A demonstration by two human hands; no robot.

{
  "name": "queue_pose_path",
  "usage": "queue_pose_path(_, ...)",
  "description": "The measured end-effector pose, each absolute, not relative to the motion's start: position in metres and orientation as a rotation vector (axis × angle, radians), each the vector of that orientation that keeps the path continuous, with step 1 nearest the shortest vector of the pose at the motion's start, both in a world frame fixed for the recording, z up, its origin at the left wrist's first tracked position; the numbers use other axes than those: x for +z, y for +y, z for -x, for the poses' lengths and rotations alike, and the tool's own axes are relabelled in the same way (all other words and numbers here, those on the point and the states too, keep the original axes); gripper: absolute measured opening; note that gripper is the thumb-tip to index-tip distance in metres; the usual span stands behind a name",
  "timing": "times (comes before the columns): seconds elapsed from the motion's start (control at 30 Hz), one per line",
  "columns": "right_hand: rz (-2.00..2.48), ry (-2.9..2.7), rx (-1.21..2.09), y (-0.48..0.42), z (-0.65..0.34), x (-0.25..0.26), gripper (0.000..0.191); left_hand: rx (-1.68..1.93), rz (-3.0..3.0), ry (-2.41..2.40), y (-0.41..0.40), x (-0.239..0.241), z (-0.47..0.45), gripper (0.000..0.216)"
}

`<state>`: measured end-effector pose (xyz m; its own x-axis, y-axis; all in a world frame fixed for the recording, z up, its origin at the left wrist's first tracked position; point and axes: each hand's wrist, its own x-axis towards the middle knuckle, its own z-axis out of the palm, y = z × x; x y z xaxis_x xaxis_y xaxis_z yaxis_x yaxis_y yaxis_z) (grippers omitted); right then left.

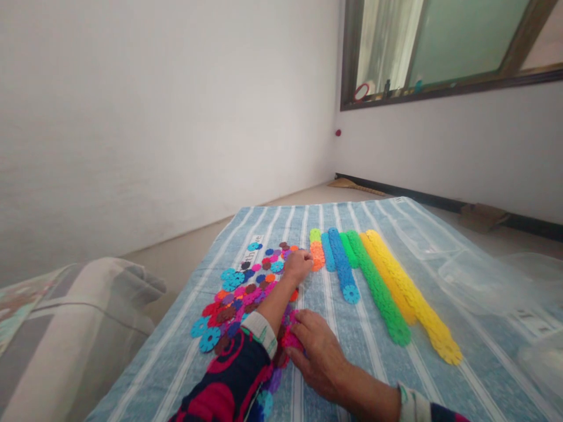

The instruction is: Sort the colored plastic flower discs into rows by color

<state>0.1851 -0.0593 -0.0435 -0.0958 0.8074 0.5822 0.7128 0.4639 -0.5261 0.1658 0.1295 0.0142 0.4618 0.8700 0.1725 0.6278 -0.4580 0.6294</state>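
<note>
At centre frame, the curled left hand [299, 265] could brush the orange row [317, 255] askew, and the right hand [321, 353], touching pink discs [290, 337], scatter them (whether either grip holds one, I can't tell).

The left forearm [272, 303] stretches toward the far edge of the tabletop [373, 346], the left hand [299, 264] curled at the fingers. The right hand [323, 351] is nearer the person, fingers bent toward the left edge, thumb apart; the 2 wrists [349, 382] are bare.

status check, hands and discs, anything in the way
Left hand by orange discs. Right hand at mixed pile. Left forearm hides part of pile.
</note>
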Motion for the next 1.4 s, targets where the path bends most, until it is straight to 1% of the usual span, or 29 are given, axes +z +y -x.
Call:
queue_pose_path(0.17,1.319,-1.823,0.173,-0.060,-0.184,-0.037,0.021,0.651,-2.289,1.260,0.133,0.013,-0.181,0.020)
queue_pose_path(0.3,1.274,-1.821,0.107,-0.061,-0.184,-0.044,0.022,0.705,-2.325,1.285,0.129,0.017,-0.176,0.024)
queue_pose_path(0.4,1.249,-1.791,0.043,-0.063,-0.184,-0.053,0.025,0.720,-2.355,1.297,0.118,0.020,-0.153,0.022)
queue_pose_path(0.53,1.250,-1.799,0.042,-0.065,-0.184,-0.062,0.028,0.683,-2.408,1.292,0.089,0.018,-0.107,0.017)
queue_pose_path(0.7,1.258,-1.823,0.066,-0.065,-0.183,-0.056,0.027,0.660,-2.574,1.134,0.063,0.011,-0.075,0.021)
queue_pose_path(0.87,1.292,-1.862,0.179,-0.064,-0.185,-0.044,0.022,0.503,-2.664,0.978,0.065,0.010,-0.097,0.019)
queue_pose_path(1.07,1.323,-1.868,0.270,-0.067,-0.186,-0.037,0.029,0.386,-2.706,0.962,0.060,0.004,-0.130,0.020)
queue_pose_path(1.2,1.301,-1.862,0.270,-0.068,-0.186,-0.042,0.035,0.455,-2.709,0.922,0.049,0.007,-0.111,0.017)
queue_pose_path(1.3,1.256,-1.842,0.154,-0.068,-0.186,-0.055,0.033,0.499,-2.689,1.009,0.049,0.018,-0.072,0.017)
queue_pose_path(1.4,1.248,-1.821,0.051,-0.068,-0.185,-0.067,0.034,0.483,-2.625,1.333,0.055,0.029,-0.028,0.016)
